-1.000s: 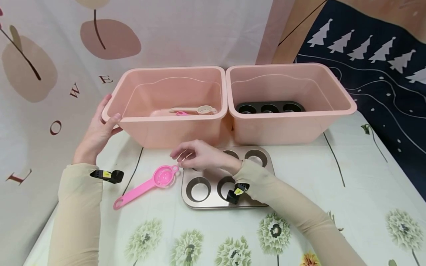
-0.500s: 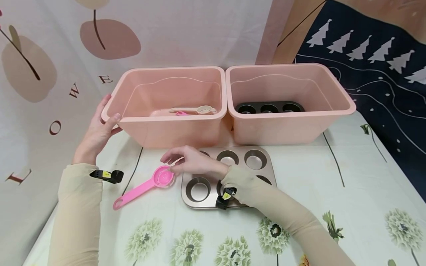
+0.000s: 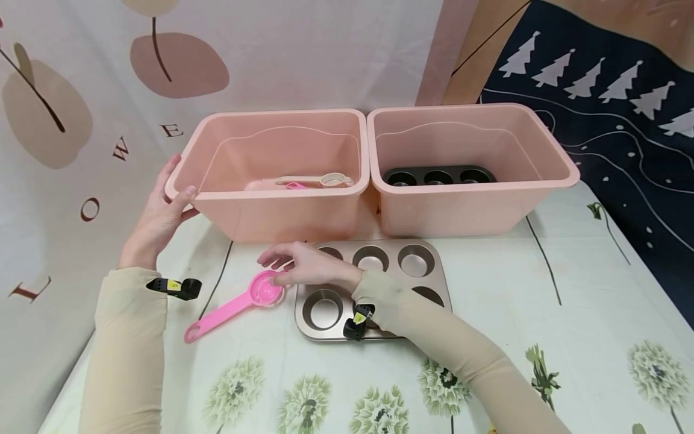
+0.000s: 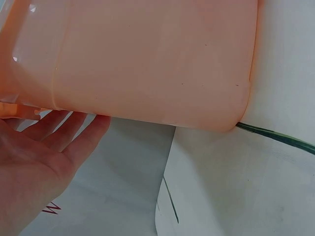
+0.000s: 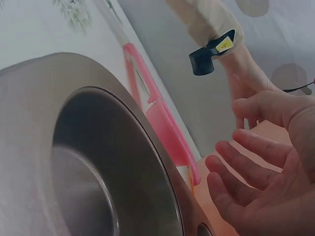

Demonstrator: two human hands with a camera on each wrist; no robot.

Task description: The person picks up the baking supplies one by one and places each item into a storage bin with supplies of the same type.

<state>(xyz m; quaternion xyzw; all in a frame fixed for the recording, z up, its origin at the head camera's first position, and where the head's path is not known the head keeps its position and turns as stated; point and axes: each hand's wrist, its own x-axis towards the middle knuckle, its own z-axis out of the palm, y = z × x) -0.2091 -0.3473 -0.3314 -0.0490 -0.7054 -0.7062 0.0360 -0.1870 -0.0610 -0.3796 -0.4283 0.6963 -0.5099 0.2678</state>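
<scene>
The left hand (image 3: 154, 226) grips the near left corner of the left pink bin (image 3: 276, 216), thumb over the rim, fingers under its outer edge. The right hand (image 3: 306, 263) holds nothing: its fingers bend loosely, well parted from the thumb, right by the cup end of a pink egg separator (image 3: 240, 303); I can't tell whether they touch. The separator lies slanted on the flowered cloth (image 3: 488, 289), just left of a metallic muffin tin (image 3: 393, 259), which the right wrist crosses. A black muffin tin (image 3: 453, 171) sits inside the right pink bin (image 3: 466, 210).
</scene>
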